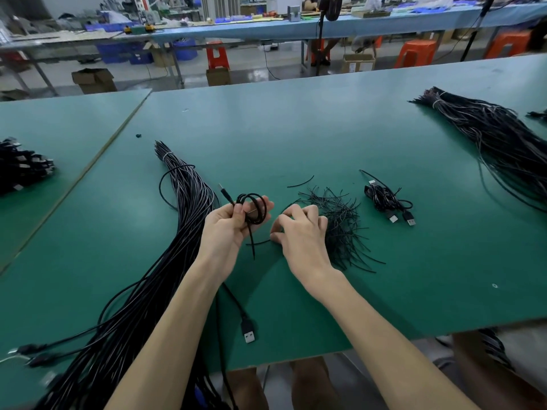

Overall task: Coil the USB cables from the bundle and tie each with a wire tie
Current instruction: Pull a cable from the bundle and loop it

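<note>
My left hand (pixel 233 224) grips a small coil of black USB cable (pixel 254 210) above the green table (pixel 296 137); one plug sticks up past my fingers and the cable's USB-A plug (pixel 249 332) lies near the front edge. A wire tie hangs down from the coil. My right hand (pixel 299 232) has its fingers curled at the left edge of a pile of black wire ties (pixel 340 226), fingertips down by a loose tie on the table. The long bundle of black USB cables (pixel 177 232) lies to the left of my left arm.
Coiled, tied cables (pixel 387 202) lie right of the tie pile. A second big cable bundle (pixel 497 143) stretches along the right side. A heap of black plugs (pixel 23 167) sits at the far left. Benches, stools and boxes stand beyond the table.
</note>
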